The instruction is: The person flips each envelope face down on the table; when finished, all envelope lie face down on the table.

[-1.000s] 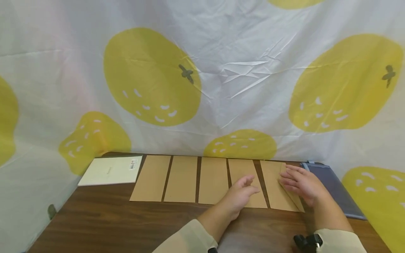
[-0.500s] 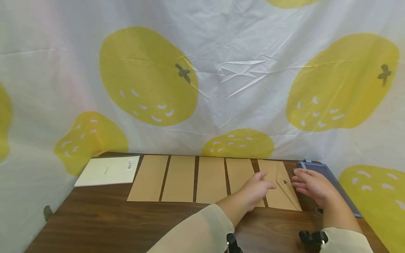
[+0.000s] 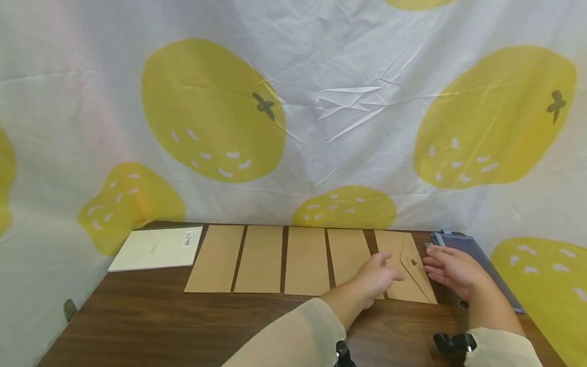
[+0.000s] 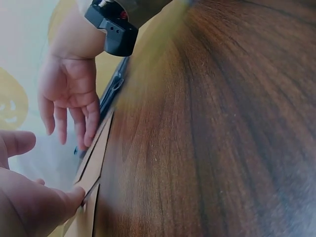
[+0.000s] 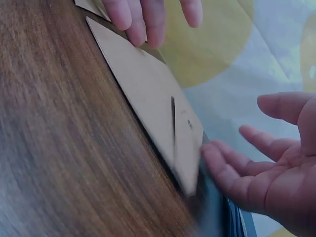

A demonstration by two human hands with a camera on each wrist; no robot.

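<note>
A kraft-brown envelope [image 3: 405, 293] lies at the right end of a row, with its pointed flap and a small dark print facing up. My left hand [image 3: 373, 281] is over its left side and the neighbouring brown piece [image 3: 347, 250], fingers loosely extended; whether it touches paper is unclear. Beside the envelope's right edge is my right hand [image 3: 451, 270], fingers relaxed and holding nothing. The right wrist view shows the right fingertips [image 5: 212, 153] close to that edge. More flat brown pieces continue leftward, including the leftmost piece [image 3: 214, 260].
A cream booklet [image 3: 156, 248] with a barcode sticker lies at the left end of the wooden table [image 3: 192, 326]. At the right, partly behind my right hand, is a blue pouch [image 3: 465, 244]. A white curtain [image 3: 348, 132] with yellow fruit prints hangs behind.
My right hand has moved off the end envelope to its right side, exposing the flap print. My left hand has shifted right toward that envelope. The view has turned slightly.
</note>
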